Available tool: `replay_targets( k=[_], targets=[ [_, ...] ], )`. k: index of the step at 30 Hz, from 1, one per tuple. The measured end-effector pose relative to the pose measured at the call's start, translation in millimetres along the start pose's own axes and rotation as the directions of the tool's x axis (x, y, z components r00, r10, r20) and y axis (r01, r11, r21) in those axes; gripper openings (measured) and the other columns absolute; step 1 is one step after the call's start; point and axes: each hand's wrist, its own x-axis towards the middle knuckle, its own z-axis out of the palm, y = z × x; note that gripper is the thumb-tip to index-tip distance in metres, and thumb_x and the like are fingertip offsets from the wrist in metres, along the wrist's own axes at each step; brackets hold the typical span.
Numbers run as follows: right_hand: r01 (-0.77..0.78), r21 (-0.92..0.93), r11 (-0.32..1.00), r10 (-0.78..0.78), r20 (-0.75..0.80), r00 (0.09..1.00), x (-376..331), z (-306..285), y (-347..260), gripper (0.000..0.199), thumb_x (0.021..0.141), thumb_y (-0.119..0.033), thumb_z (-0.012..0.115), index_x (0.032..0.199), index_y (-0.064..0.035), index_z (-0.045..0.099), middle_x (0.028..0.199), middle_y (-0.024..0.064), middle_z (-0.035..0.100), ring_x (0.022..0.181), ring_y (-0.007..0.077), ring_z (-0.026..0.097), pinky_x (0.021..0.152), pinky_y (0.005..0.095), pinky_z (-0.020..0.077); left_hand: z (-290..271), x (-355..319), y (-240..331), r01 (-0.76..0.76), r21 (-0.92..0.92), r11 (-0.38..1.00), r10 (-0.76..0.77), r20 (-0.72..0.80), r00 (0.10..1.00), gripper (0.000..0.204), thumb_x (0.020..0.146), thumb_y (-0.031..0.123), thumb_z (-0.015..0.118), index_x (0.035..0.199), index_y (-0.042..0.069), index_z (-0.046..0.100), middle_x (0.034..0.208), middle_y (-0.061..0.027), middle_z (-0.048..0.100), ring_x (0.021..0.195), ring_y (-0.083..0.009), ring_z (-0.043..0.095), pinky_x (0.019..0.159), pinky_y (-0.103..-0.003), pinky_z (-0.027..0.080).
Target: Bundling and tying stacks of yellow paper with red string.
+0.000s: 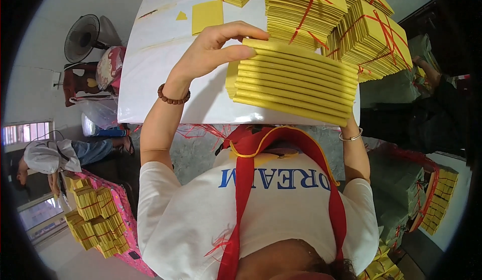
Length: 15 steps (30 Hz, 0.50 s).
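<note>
Between my hands is a stack of yellow folded paper packets [296,82], its rounded folds facing me, over the near edge of the white table [165,92]. My left hand [221,46] closes on its upper left corner, thumb on the front folds and fingers over the top. At the stack's right end, my right hand [350,123] supports it; the fingers are hidden behind the packets. Part of another yellow pile [231,79] shows behind the stack's left end. Just beyond are tall yellow bundles [304,14] tied with red string.
A flat yellow piece [207,17] and a small yellow scrap [181,15] lie farther back. Red strings [206,129] hang at the near edge. At left stand a fan [83,36], a bent-over person [47,157] and more bundles [98,210]; another person's arm [429,72] shows at right.
</note>
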Motion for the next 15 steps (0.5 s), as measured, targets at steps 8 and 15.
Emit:
replay_targets(
  k=[8,15],
  targets=[
    [-0.143,0.353,0.924,0.149,0.011,0.989,3.9,8.3,-9.4,0.074,0.067,-0.016,0.071,0.118,-0.0055,0.018,0.113,0.0085,0.04,0.101,0.0164,0.044,0.088,0.0297,0.0368,-0.7,-1.5,-1.3,0.133,-0.08,0.988,-0.13,0.048,0.99,0.025,0.082,0.018,0.055,0.102,0.003,0.058,0.09,-0.0021,0.059,0.079,-0.0085,0.052,0.073,-0.022,0.042],
    [-0.303,0.811,0.5,0.4,0.093,0.912,21.7,9.8,-38.2,0.044,0.085,-0.013,0.048,0.119,-0.0122,0.019,0.113,0.0081,0.041,0.101,0.0157,0.047,0.082,0.0308,0.0452,-6.0,-13.8,1.7,0.114,-0.026,0.993,-0.113,0.036,0.993,0.039,0.076,0.019,0.06,0.11,0.001,0.051,0.105,-0.0065,0.054,0.099,-0.0153,0.049,0.088,-0.029,0.038]
  ],
)
